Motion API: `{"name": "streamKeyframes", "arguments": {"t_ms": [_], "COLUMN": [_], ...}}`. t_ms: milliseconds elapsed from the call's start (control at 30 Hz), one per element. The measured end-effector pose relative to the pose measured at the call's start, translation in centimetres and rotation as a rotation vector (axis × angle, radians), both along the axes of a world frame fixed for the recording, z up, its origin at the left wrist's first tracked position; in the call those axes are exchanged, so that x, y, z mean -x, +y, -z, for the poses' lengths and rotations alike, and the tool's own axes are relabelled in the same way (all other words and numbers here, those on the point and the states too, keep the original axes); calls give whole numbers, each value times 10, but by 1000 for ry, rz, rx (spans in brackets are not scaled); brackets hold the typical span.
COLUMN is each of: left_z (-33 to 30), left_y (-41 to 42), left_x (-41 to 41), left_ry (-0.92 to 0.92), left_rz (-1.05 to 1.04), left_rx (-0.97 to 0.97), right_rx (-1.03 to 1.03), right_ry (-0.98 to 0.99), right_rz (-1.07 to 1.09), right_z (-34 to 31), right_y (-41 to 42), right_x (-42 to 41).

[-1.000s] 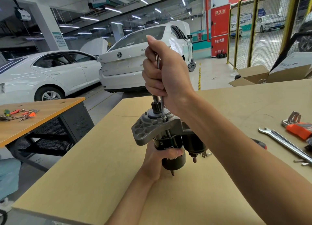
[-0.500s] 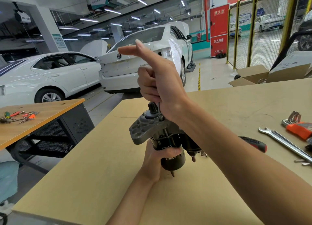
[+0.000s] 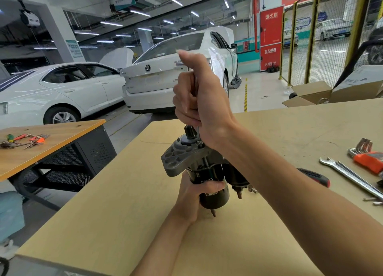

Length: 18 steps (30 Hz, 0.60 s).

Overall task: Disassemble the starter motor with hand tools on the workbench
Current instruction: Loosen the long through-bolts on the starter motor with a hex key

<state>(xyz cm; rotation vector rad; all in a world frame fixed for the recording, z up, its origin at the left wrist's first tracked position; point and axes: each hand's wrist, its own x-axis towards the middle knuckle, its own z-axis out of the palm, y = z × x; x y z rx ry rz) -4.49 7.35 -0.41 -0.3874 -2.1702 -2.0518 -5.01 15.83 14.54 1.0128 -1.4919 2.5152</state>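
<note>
The starter motor (image 3: pixel 204 172) stood upright at the centre of the frame on the tan workbench (image 3: pixel 103 224), its grey mounting flange uppermost and its black body below. The left hand (image 3: pixel 192 195) gripped the black body from the lower left, thumb laid across the front. The right hand (image 3: pixel 199 97), above the motor, was closed in a fist around a thin metal tool (image 3: pixel 199 134); the shank ran down to a fastener on the flange. The tool's type could not be determined, most of it being hidden in the fist.

At the right edge of the bench lay a combination wrench (image 3: pixel 352 177) and, just beyond it, a hex key set (image 3: pixel 366 155) in an orange holder. A red-and-black handle (image 3: pixel 317 176) showed behind the right forearm.

At left-centre stood a second bench (image 3: pixel 51 149) bearing small hand tools (image 3: pixel 24 140). Two white cars (image 3: pixel 180 77) occupied the workshop floor in the upper middle and left. A red cabinet (image 3: pixel 271 37) and yellow mesh fencing (image 3: pixel 323 43) filled the upper right, with cardboard boxes (image 3: pixel 310 93) below them. Strip lights ran along the ceiling.
</note>
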Motion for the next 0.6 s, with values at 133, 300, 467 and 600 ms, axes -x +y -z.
{"name": "streamKeyframes", "arguments": {"t_ms": [133,300,467,600], "left_z": [3,6,8,6], "left_y": [-3,-3,-5,-4], "left_x": [2,6,7,9], "left_ry": [17,20,-44,18], "left_rz": [37,35,38,-30], "left_rx": [12,42,47,104], "right_rx": [30,30,127,145], "right_ry": [-8,-61,-102,-14], "right_rz": [-59,-76,12,171], "right_z": [-4,-9,-9,-1], "right_y": [3,7,5,-3], "right_x": [1,0,0,0]}}
